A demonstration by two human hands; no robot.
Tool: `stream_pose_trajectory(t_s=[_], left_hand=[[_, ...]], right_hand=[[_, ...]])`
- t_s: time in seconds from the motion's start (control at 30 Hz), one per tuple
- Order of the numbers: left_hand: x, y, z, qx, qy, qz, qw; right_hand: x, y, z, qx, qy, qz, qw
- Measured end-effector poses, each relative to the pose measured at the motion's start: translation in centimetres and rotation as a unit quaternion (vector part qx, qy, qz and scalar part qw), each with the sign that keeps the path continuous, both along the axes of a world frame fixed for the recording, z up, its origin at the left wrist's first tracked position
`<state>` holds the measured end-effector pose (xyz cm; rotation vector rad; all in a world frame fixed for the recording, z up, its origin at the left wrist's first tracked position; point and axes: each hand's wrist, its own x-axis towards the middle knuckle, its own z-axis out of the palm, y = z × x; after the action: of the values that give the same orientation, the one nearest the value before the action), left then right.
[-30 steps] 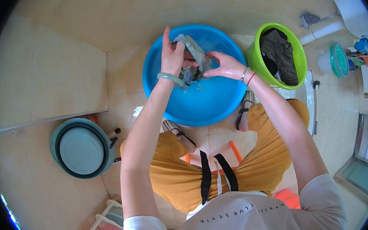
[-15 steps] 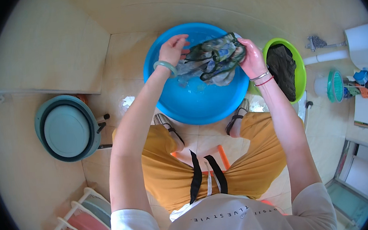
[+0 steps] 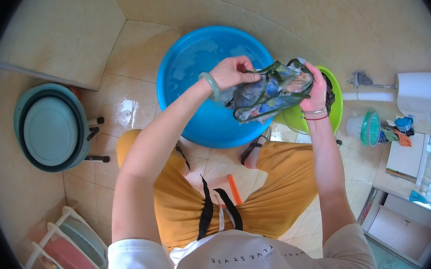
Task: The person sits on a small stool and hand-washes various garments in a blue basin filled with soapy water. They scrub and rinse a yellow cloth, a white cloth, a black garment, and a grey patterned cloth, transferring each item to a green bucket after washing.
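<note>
A wet, thin garment [image 3: 268,95] with a blue and green pattern and dark green edging is bunched up between my hands. My left hand [image 3: 234,72], with a jade-coloured bangle at its wrist, pinches the garment's left part. The right end is gripped by my right hand [image 3: 315,91], its thumb side against the gathered cloth. Below the cloth stands a large blue basin [image 3: 204,127] holding water with patches of suds. The garment hangs over the basin's right rim. To the right, partly behind my right hand, is a lime-green basin [image 3: 334,73] with dark cloth [image 3: 330,93] in it.
A grey-green folding basin [image 3: 51,131] on legs leans at the left wall. A white rack [image 3: 55,230] holding pink and green basins stands lower left. At the right are a white pipe [image 3: 373,96], a small bin [image 3: 370,127] with a green liner and a cabinet [image 3: 398,228].
The garment has moved right, from over the blue basin's middle to its right rim. My left hand, apart from the cloth's top before, now pinches it. The view has shifted too.
</note>
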<state>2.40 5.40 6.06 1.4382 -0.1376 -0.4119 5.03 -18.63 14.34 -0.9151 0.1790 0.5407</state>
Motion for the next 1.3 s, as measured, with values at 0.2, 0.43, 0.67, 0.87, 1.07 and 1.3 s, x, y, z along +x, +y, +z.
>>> stream_pose_trajectory(t_s=[0.2,0.43,0.67,0.87,1.07,1.3], left_hand=[[0.6,1.7,3.7,-0.033,0.016,0.126,0.991],[0.4,0.7,2.1,0.308,-0.272,0.255,0.875],[-0.2,-3.9,-0.7,0.140,0.034,0.056,0.988],[0.0,-2.9,2.2,0.198,-0.028,0.260,0.945],[-1.6,-3.7,2.0,0.099,-0.059,0.026,0.993],[-1.8,0.0,-0.2,0.455,-0.160,-0.118,0.868]], right_hand=[[0.6,-0.4,-0.3,-0.099,0.000,-0.117,0.988],[1.2,-1.1,-0.7,0.051,0.050,0.013,0.997],[1.1,0.9,-0.2,0.030,0.039,-0.011,0.999],[0.9,1.4,-0.6,-0.016,0.067,-0.084,0.994],[1.6,0.8,-1.8,0.049,0.057,-0.087,0.993],[2.4,-1.3,-2.2,-0.054,0.066,-0.057,0.995]])
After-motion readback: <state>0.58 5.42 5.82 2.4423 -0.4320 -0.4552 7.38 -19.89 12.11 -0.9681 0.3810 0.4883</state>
